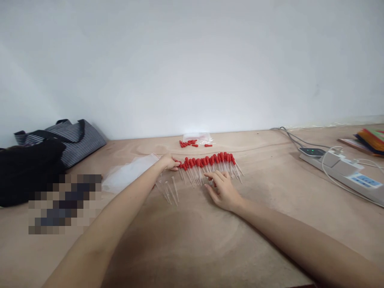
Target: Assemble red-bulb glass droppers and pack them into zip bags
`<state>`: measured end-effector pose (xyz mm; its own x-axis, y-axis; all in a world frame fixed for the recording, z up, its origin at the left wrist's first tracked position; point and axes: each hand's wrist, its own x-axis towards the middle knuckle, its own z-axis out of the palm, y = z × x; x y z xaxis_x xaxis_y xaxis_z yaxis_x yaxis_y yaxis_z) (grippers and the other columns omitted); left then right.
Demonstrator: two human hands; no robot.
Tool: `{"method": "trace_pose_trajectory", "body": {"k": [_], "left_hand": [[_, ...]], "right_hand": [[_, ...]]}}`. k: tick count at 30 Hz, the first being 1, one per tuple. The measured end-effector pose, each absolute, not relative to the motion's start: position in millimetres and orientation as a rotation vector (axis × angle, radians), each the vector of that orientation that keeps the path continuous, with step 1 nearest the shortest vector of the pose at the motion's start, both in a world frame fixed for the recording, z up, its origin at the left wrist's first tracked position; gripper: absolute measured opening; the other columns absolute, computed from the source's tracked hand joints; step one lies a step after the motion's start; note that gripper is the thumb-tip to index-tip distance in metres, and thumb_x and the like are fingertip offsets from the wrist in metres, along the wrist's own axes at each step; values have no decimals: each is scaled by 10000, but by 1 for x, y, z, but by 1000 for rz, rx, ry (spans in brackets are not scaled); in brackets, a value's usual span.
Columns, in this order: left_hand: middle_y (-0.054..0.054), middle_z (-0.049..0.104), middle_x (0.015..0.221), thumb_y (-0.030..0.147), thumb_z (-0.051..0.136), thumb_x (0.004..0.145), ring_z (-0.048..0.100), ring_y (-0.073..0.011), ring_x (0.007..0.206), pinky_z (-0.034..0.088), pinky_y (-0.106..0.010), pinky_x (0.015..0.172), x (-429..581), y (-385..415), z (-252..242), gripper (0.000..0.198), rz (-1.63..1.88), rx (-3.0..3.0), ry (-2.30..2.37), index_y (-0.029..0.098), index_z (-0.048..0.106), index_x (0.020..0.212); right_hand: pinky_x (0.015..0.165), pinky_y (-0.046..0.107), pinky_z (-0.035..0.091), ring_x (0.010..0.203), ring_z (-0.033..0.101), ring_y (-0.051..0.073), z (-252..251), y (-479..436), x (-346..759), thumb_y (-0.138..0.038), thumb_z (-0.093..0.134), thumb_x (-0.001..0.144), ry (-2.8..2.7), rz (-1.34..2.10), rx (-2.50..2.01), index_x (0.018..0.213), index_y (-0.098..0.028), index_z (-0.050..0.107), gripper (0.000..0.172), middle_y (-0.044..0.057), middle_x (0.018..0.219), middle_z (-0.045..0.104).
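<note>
Head view: the row of slender, transparent droppers with red bulbs (207,161) serves as reference. At its left end, the left hand (168,162) has thumb and fingers nearly together at a bulb; a firm grip cannot be confirmed. At its near side, the right hand (222,191) is loosely curled, fingers apart, apparently empty. Align by the bulbs; avoid dragging neighbours. Well right of the row, a white plastic power strip (336,169) bears a blue rectangular label (366,181), its print illegible.

- No word, number or brand can be read anywhere.
- Power strip (336,170) on the right: a blue-and-white label (367,181) sits on its top, the print too small and blurred to make out.
- Dark-faced device (312,152) at the strip's far end: small green marks glow, illegible.
</note>
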<state>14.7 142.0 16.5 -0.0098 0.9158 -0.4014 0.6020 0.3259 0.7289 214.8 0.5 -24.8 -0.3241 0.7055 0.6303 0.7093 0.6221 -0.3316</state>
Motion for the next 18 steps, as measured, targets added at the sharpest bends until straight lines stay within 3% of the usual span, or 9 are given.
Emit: {"method": "trace_pose_trajectory", "body": {"k": [7,10,13,18], "left_hand": [[-82,528,1096,284,486,856,551,-182,919,477,-378,772,18,148,15,282,483,1482,1684,144,496,1101],[-63,607,865,282,627,743,591,-164,733,481,-297,656,8,145,18,344,533,1574,1694,114,534,1028],[15,577,601,281,707,610,554,-134,537,432,-244,540,-10,135,24,380,577,1710,1689,121,573,928],[17,586,601,342,644,562,539,-155,594,411,-254,582,-55,107,38,212,628,1959,1694,176,605,689]], "right_hand": [[722,311,317,808,529,172,-23,-1,214,-186,418,826,-2081,-12,-1101,1071,-148,453,250,80,885,571],[711,302,310,785,529,163,-23,-1,214,-189,423,822,-2089,-14,-1115,1065,-145,464,249,81,897,577],[707,299,280,758,523,150,-22,0,215,-179,430,813,-2112,-27,-1130,1012,-153,506,215,65,879,591],[717,319,213,708,500,135,-20,-5,208,-201,463,797,-2133,-49,-1182,764,-180,580,124,9,700,594]]}}
